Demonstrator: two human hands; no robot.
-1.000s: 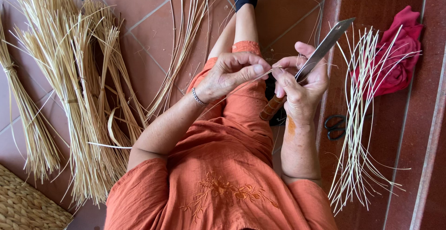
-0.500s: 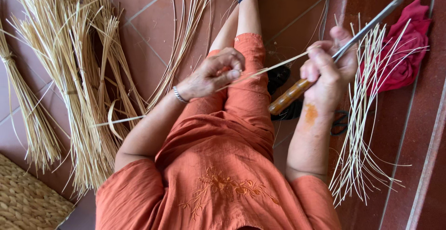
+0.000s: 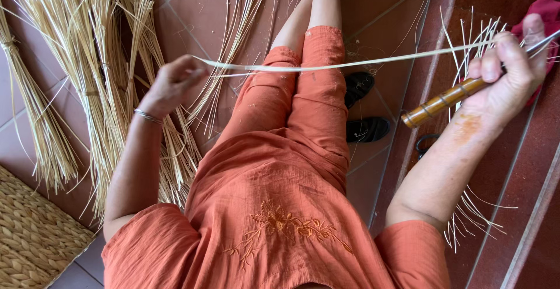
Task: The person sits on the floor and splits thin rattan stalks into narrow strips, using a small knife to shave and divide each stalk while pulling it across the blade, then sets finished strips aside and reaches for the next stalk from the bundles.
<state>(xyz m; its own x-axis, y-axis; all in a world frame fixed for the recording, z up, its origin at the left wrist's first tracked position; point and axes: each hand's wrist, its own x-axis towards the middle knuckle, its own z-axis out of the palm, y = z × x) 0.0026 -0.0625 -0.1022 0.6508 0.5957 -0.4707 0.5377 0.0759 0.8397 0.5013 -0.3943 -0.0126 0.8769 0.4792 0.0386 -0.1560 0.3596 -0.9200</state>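
Hands now far apart vs 1 s ago, when both sat close together over the lap w/ the blade angled up between them. At 0.5 s ago they were already parting; now the split is drawn out wide.

Left hand [image 3: 172,84] has swung out to the left, over the reed bundles [image 3: 99,73] on the tiled floor [image 3: 186,9]; fingers curled, pinching the end of a long pale reed strip [image 3: 350,64]. Strip runs taut, near level, across both knees to the right hand [image 3: 507,73]. A second thinner strand seems to hang just below it near the left end, so prob the reed has been slit lengthwise; can't confirm from this view.

Right hand has moved out to the right and up, fist closed round the knife's bamboo handle [image 3: 443,102], thumb up top pressing near where the strip meets the blade. Blade itself mostly out of frame at the right edge.

Judgement: one pull-through stroke is at or near full reach.

Around: finished thin splints [image 3: 466,219] fanned on the floor under the right forearm, red cloth [image 3: 548,9] behind the right hand, black scissors [image 3: 423,144] by the wrist, black sandals [image 3: 364,128] beside the leg, woven mat [image 3: 35,242] bottom left. Person in orange outfit, bracelet on left wrist.
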